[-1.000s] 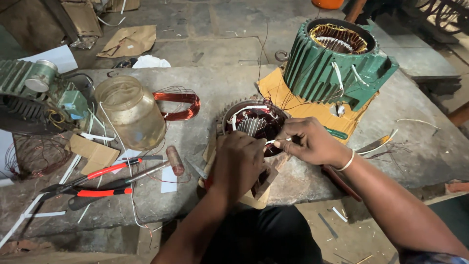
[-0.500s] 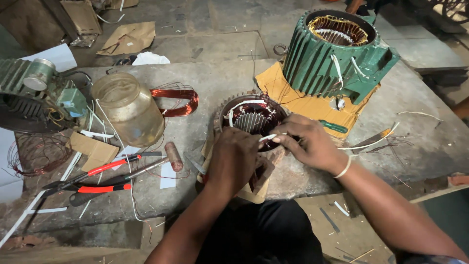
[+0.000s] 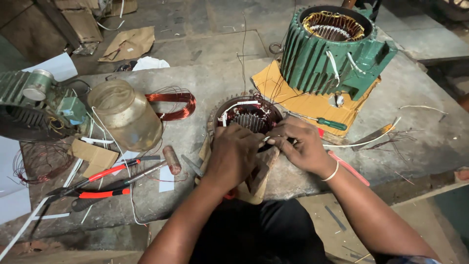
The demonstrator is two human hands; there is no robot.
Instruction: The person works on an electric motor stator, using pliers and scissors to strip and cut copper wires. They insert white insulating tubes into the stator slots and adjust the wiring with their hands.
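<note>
Both hands have crept slightly nearer the person since a second ago, settling on the near rim of the small stator, so the fiddling with its winding carries on at the same spot.

From the left: a green motor housing [image 3: 24,105] lies on the desk [image 3: 205,80], a loose tangle of copper wire [image 3: 41,164] below it. Beside that stands a cloudy plastic jar [image 3: 124,115], with a plain brown cardboard scrap [image 3: 93,156] and red-handled cutters [image 3: 95,183] near its foot. A red copper coil [image 3: 173,105] lies just behind the jar. The left hand [image 3: 234,154] rests on the small stator [image 3: 249,117], fingers bent, meeting the right hand [image 3: 303,144]; the right grip is pinched on a white insulation strip [image 3: 266,139], the left I cannot tell. Farther right a green-handled screwdriver [image 3: 325,122] lies on flat orange cardboard [image 3: 303,100], under the big green stator [image 3: 337,46]. No labels show.
</note>
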